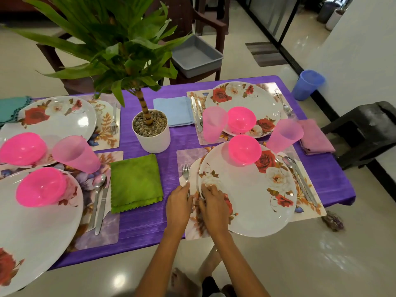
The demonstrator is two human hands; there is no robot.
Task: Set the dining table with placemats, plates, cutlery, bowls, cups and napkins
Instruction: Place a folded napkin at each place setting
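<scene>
Purple tablecloth (141, 221) shows both hands (196, 205) gripping near plate's (252, 200) rim, hiding fork (185, 171) handle

Four round white plates printed with red roses (248, 189) stand on the purple-clothed bench (141, 221). Four floral rectangular placemats (308, 202) lie under them. Four bright pink plastic bowls (244, 152). Three translucent pink plastic cups (214, 124). Four folded cloth napkins: one green (136, 183), one light blue (173, 111), one pink (315, 138), one teal (10, 110). One potted green plant in a white pot (151, 130).
</scene>
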